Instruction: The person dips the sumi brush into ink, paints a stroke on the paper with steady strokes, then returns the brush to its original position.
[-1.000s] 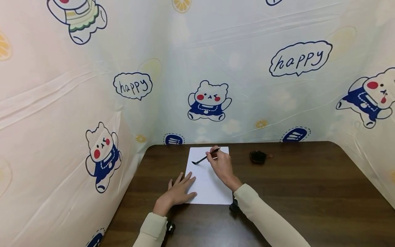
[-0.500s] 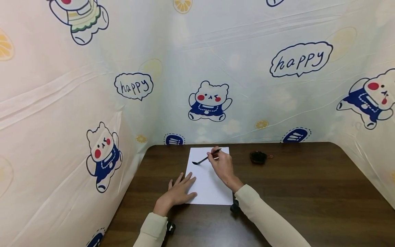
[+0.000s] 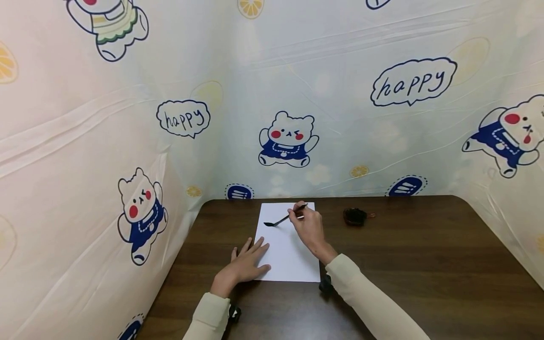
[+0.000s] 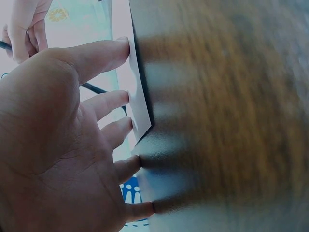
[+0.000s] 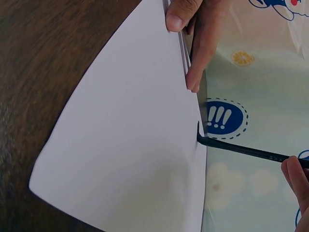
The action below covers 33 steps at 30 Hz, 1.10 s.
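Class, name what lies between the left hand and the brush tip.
Only bare white paper lies between left hand and brush tip in the head view.

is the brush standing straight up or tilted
Tilted: in the head view the brush slants over the paper, from its dark tip to the right hand pinching it.

The paper is matt, the wood-grain table faintly glossy, the backdrop perhaps cloth.

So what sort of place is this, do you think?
Probably an indoor writing or painting spot, though the room itself is hidden. A bear-printed backdrop surrounds a dark wooden table, and the right hand holds a brush with white paper beneath it.
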Available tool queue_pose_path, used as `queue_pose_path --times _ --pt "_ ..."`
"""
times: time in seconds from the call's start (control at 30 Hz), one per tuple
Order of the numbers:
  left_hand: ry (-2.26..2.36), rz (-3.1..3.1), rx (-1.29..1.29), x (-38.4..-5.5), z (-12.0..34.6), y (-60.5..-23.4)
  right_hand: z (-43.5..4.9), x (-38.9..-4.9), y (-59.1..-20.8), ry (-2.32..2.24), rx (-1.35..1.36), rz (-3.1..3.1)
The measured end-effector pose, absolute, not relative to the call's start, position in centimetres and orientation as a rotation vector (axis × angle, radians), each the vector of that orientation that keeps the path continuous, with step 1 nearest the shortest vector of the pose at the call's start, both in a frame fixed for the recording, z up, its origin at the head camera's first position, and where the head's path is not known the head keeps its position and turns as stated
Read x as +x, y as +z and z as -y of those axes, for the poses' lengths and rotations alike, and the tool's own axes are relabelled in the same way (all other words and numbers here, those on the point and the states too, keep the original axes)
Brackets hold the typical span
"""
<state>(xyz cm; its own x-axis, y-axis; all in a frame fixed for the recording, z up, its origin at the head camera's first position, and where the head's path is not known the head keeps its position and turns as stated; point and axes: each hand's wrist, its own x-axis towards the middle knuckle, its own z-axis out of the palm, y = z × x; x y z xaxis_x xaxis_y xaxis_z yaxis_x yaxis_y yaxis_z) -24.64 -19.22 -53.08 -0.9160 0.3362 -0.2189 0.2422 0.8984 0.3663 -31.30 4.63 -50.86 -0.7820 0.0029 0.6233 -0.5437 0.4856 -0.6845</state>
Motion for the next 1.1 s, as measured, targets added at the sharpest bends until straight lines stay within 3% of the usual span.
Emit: queue_pose_path --times 1.1 --pt "0.5 -2.793 0.461 -24.5 19.3 -53.2 -7.0 -30.6 -50.5 1.256 0.4 2.176"
